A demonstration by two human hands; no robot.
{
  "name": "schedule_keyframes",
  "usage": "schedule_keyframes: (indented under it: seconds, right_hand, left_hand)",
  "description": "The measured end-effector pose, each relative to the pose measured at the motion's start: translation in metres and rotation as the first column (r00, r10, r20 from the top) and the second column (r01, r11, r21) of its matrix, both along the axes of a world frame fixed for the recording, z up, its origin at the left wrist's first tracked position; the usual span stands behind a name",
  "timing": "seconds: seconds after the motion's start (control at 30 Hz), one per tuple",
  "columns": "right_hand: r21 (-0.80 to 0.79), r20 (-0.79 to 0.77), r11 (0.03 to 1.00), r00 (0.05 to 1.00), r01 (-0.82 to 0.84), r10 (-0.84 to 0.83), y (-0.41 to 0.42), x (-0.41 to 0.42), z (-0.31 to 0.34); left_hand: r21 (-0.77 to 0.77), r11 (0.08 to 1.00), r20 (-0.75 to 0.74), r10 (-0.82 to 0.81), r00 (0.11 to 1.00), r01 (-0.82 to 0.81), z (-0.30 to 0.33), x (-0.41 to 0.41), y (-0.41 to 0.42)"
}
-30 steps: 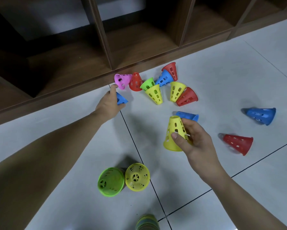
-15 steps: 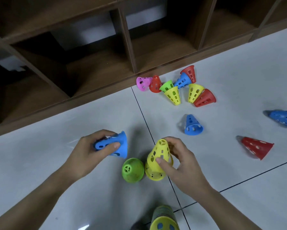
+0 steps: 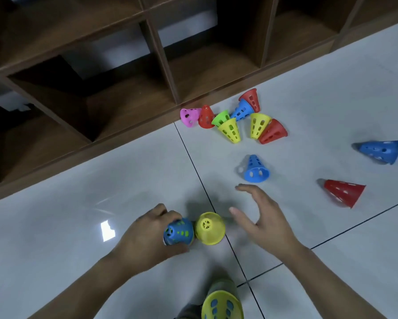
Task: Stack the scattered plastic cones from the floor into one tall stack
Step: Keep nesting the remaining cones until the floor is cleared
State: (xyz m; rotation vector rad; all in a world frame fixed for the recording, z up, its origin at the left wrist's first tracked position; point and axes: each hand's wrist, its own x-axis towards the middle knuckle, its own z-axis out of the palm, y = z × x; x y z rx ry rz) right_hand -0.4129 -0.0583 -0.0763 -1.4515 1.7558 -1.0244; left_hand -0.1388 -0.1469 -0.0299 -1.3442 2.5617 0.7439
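Note:
My left hand point(image 3: 147, 238) grips a blue cone point(image 3: 178, 232) set over a green one, whose colour shows through the holes. Right beside it a yellow cone point(image 3: 209, 227) stands upright on the floor. My right hand point(image 3: 262, 217) hovers open just right of the yellow cone, holding nothing. A tall stack topped by a yellow cone point(image 3: 222, 305) rises at the bottom edge. A loose blue cone point(image 3: 254, 169) stands beyond my right hand. A red cone point(image 3: 344, 192) and another blue cone point(image 3: 381, 150) lie on their sides to the right.
A cluster of several cones, pink point(image 3: 190, 116), red, green, blue and yellow point(image 3: 231, 132), lies against the base of a dark wooden shelf unit point(image 3: 161, 54). The floor is pale glossy tile with dark grout lines point(image 3: 193, 162).
My left hand brought the blue cone down over the green cone. My right hand set the yellow cone onto the one beside it, let go and drew back to the right.

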Motion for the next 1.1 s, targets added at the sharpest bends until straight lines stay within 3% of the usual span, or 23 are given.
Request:
schedule_keyframes:
  seconds: [0.07,0.2,0.4,0.5,0.57,0.7,0.83,0.93,1.1]
  right_hand:
    - [-0.058,-0.054,0.990,0.990,0.126,-0.129,0.000,-0.032,0.000]
    - [-0.088,-0.118,0.949,0.942,0.304,-0.313,0.006,-0.096,-0.004]
    - [-0.031,-0.234,0.878,0.851,0.478,-0.471,0.020,-0.167,-0.018]
    - [0.020,-0.407,0.881,0.809,0.473,-0.425,0.028,-0.192,-0.034]
    - [0.147,-0.474,0.868,0.804,0.474,-0.358,0.032,-0.204,-0.040]
    - [0.425,-0.521,0.769,0.824,0.477,-0.223,0.040,-0.216,-0.048]
    - [0.459,-0.561,0.722,0.799,0.518,-0.216,0.046,-0.214,-0.054]
    - [0.424,-0.505,0.717,0.802,0.553,-0.319,0.043,-0.207,-0.051]
    - [0.387,-0.115,0.743,0.828,0.547,-0.549,0.033,-0.184,-0.043]
  left_hand:
    - [0.000,1.000,-0.072,0.031,0.997,-0.031,0.008,-0.011,-0.009]
    - [0.194,0.964,-0.309,0.233,0.922,-0.179,0.011,-0.071,-0.037]
    - [0.273,0.958,-0.215,0.148,0.965,-0.086,-0.043,-0.201,-0.070]
    - [0.300,0.952,-0.163,0.114,0.980,-0.060,-0.060,-0.253,-0.082]
    - [0.338,0.940,-0.110,0.097,0.989,-0.054,-0.075,-0.272,-0.091]
    - [0.386,0.922,-0.088,0.045,0.995,-0.008,-0.097,-0.286,-0.096]
    - [0.438,0.895,-0.135,0.153,0.979,-0.079,-0.099,-0.290,-0.085]
    - [0.475,0.874,-0.170,0.207,0.964,-0.104,-0.102,-0.291,-0.080]
    - [0.542,0.837,-0.324,0.294,0.899,-0.078,-0.103,-0.292,-0.068]
